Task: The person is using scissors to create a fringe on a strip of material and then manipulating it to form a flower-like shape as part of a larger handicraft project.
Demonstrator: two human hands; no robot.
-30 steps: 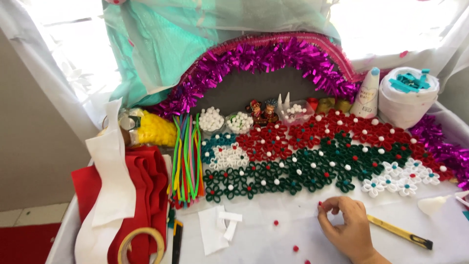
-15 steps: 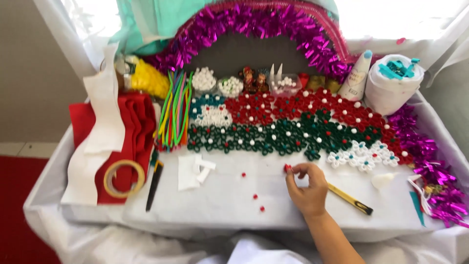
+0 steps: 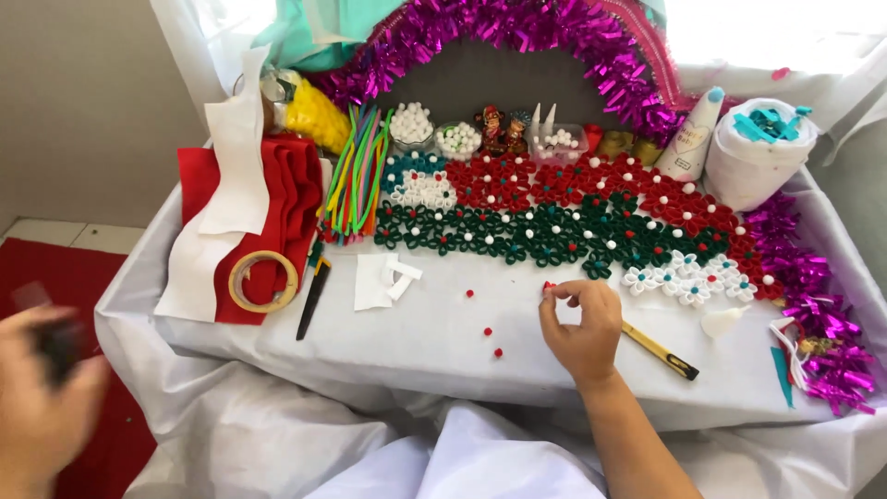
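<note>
Right hand (image 3: 580,323) is staying on the white cloth-covered table (image 3: 416,342), fingertips (image 3: 552,291) pinched together on a small red bead (image 3: 547,286), just near of the green paper flowers (image 3: 517,236). Compared with half a second ago it is sitting in about the same spot at the near edge of the flower spread, and the pinch is already closed, so the bead is out of the loose scatter and up between the fingers.

New since then: the left hand (image 3: 42,393) is coming into view at the near left, off the table, blurred, curled around something dark. Can't tell what it is, nor whether the grip is tight.

The view is also shifting, now showing more of the drape hanging below the table.

Three loose red beads (image 3: 488,332) are lying on the cloth left of the right hand, apart from it. Yellow utility knife (image 3: 661,349) is lying just right of the wrist, not touched. Tape roll (image 3: 264,280) is resting on the red felt (image 3: 286,194) at far left, black cutter (image 3: 312,298) beside it. Red paper flowers (image 3: 591,180) are filling the far band, white paper flowers (image 3: 688,282) sitting right of the hand.
</note>
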